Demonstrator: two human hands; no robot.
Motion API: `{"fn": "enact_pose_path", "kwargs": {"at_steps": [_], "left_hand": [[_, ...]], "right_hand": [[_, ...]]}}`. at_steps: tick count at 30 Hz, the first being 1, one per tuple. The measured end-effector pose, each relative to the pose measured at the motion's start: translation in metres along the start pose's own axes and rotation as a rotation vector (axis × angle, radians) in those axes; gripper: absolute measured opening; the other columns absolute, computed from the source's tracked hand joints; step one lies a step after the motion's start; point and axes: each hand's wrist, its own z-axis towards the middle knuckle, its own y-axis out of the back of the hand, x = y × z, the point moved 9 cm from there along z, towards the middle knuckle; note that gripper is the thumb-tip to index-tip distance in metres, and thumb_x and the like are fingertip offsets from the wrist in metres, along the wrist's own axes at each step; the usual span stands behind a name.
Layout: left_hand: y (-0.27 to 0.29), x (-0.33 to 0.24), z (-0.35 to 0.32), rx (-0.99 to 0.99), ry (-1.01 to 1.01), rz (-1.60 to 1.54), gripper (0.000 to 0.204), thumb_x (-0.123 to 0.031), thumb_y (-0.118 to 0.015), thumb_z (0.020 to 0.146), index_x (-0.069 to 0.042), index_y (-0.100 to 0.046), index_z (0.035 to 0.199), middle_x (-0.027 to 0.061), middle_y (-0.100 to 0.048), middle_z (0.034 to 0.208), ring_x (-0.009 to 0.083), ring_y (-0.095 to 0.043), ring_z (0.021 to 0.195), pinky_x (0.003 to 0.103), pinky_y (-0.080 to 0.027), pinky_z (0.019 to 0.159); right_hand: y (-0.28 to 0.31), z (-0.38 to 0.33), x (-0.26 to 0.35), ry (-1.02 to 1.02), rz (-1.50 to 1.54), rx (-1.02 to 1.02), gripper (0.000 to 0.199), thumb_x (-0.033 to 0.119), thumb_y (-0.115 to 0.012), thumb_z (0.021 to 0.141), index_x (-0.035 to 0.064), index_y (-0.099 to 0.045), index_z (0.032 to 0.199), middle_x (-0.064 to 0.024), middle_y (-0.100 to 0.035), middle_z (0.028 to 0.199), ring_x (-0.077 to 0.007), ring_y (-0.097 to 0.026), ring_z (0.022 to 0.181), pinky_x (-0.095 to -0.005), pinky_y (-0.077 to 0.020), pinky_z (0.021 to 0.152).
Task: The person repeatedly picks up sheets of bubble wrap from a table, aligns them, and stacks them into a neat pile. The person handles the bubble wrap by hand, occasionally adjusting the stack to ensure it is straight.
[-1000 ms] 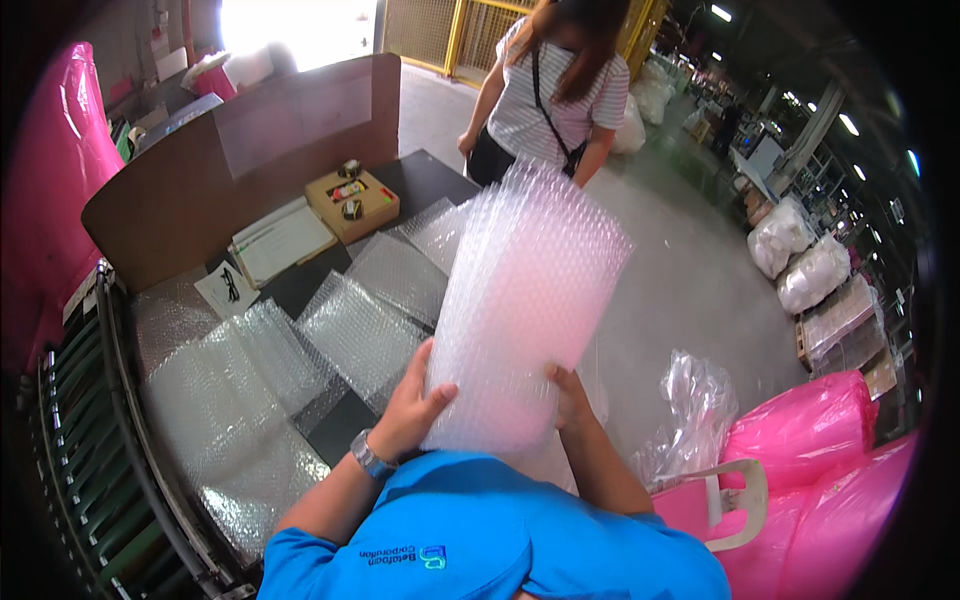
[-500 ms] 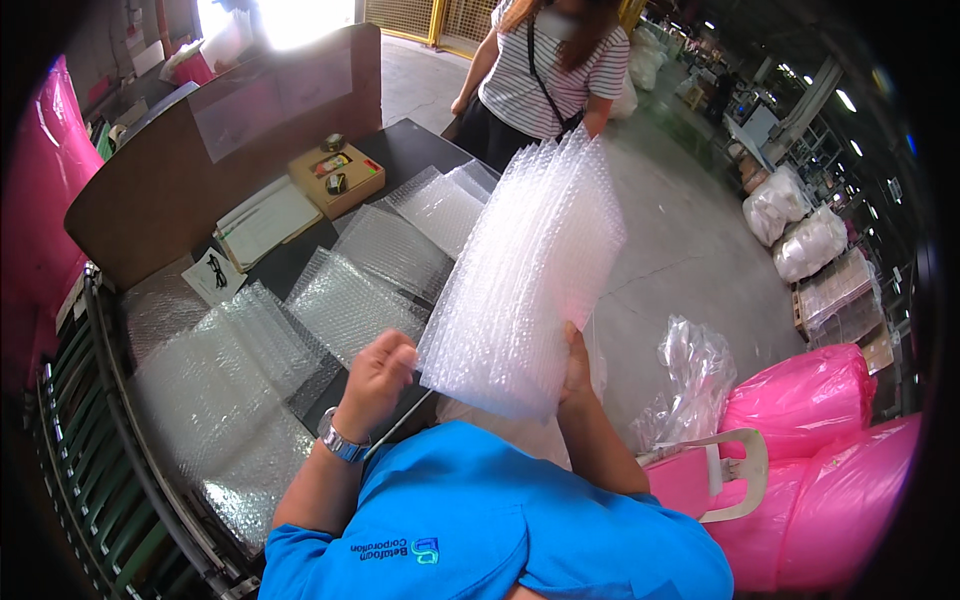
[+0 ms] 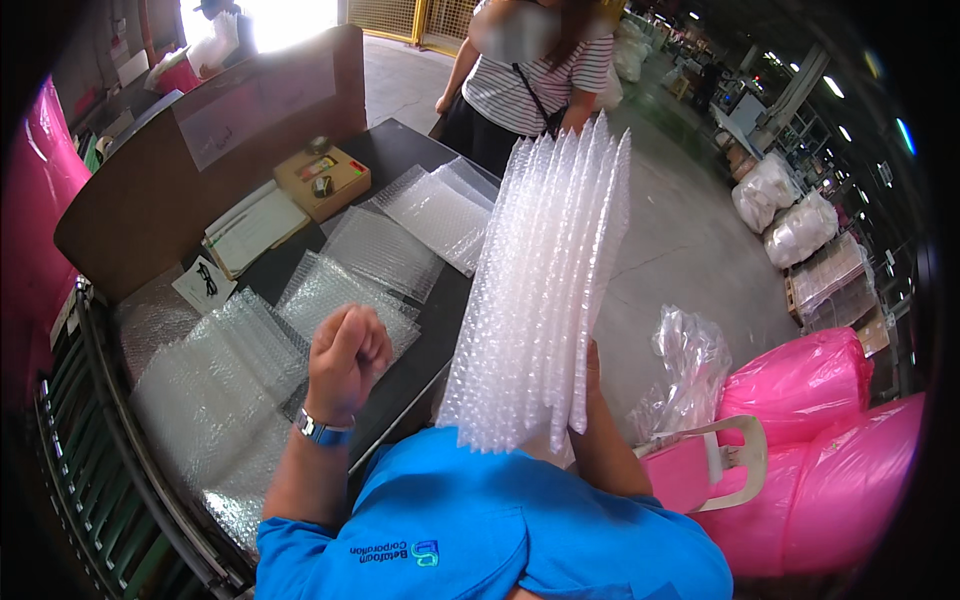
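A thick stack of clear bubble-wrap sheets stands upright in front of my chest, its edges fanned into several layers. My right hand grips the stack from its right side; most of the fingers are hidden behind the sheets. To the left of the stack, and apart from it, my left hand is curled into a fist with nothing showing in it. Beneath that hand, flat bubble-wrap sheets lie on the dark table. A larger spread of bubble wrap covers the table's near left part.
On the table are a cardboard box with small items, papers and a brown divider board. A person in a striped shirt stands across the table. Pink-wrapped bundles and a chair are at right; a roller conveyor is at left.
The stack has turned more edge-on to me and its lower end has come nearer. My left hand has moved away from its left edge, up and to the left, and closed tighter.
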Motion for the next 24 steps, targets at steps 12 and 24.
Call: {"fn": "enact_pose_path", "kwargs": {"at_steps": [12,24], "left_hand": [[-0.065,-0.011,0.105,0.116,-0.145,1.091,0.047,-0.042,-0.046,0.086,0.003,-0.055,0.073,0.0138,-0.05,0.056,0.0235,-0.051,0.054,0.034,-0.04,0.054],[-0.045,-0.04,0.092,-0.274,-0.418,0.685,0.034,-0.029,-0.053,0.086,-0.008,-0.043,0.061,-0.0036,-0.041,0.055,0.0048,-0.033,0.048,0.02,-0.03,0.044]], "right_hand": [[0.004,-0.012,-0.028,-0.143,0.009,0.3,0.063,0.038,-0.062,0.073,-0.0013,-0.043,0.118,-0.0165,-0.053,0.109,-0.0276,-0.056,0.092,-0.0386,-0.0474,0.079],[0.01,-0.023,-0.034,-0.157,0.142,0.254,0.059,0.032,-0.062,0.075,0.0001,-0.041,0.12,-0.0159,-0.052,0.111,-0.026,-0.054,0.096,-0.038,-0.0464,0.08]]}}
